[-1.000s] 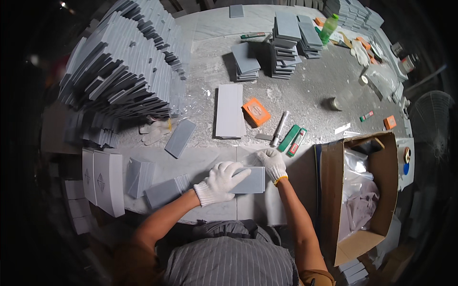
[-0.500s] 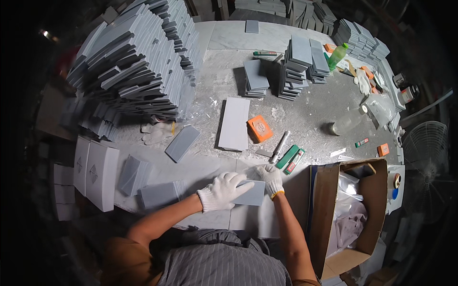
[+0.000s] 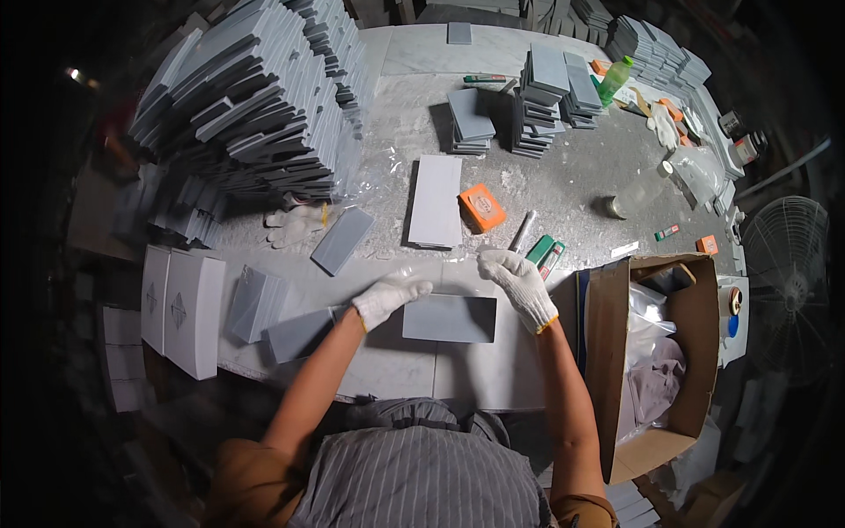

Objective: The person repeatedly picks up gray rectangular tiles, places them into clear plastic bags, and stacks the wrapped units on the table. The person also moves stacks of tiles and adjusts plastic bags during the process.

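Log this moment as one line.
gray tile: flat on marble worktop | left hand: gloved, near left end | right hand: gloved, near right end | grip: unclear

A rectangular blue-grey slab [image 3: 449, 319] lies flat between my left hand [image 3: 390, 300] and my right hand [image 3: 519, 289], a little nearer my body, its long sides running left to right. Its plain top is shaded toward my right. Whether my left fingertips touch its far corner, I can't tell.
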Available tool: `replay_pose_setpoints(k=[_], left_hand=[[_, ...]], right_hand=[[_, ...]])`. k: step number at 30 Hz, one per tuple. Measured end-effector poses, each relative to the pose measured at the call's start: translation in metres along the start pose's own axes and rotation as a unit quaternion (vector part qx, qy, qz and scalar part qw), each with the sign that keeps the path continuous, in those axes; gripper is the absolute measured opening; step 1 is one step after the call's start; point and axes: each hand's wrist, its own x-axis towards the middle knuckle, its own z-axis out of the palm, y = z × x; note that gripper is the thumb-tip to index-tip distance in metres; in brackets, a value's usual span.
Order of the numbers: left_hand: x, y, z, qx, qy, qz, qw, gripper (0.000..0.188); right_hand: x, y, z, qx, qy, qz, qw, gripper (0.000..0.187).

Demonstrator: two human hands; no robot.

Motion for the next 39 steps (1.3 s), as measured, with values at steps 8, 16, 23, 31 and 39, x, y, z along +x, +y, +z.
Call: replay_pose_setpoints(k=[8, 16, 23, 31, 39], left_hand=[[-0.063, 0.031, 0.0, 0.439, 0.023, 0.377, 0.815, 0.011], [-0.091, 0.027, 0.009, 0.38, 0.011, 0.302, 0.874, 0.016], [-0.038, -0.015, 0.056, 0.63, 0.128, 0.435, 0.631, 0.074], [-0.032, -0.022, 0.056, 0.651, 0.132, 0.436, 0.607, 0.075], [-0.043, -0.024, 0.048, 0.655, 0.17, 0.391, 0.625, 0.087]], right_hand=[[-0.081, 0.006, -0.002, -0.444, -0.011, -0.296, 0.846, 0.02], [-0.111, 0.042, -0.002, -0.63, 0.058, -0.392, 0.668, 0.021], [-0.128, 0.045, -0.016, -0.659, 0.015, -0.396, 0.639, 0.025], [-0.108, 0.008, 0.028, -0.643, 0.121, -0.323, 0.684, 0.086], [-0.075, 0.03, 0.027, -0.742, -0.028, -0.239, 0.625, 0.099]])
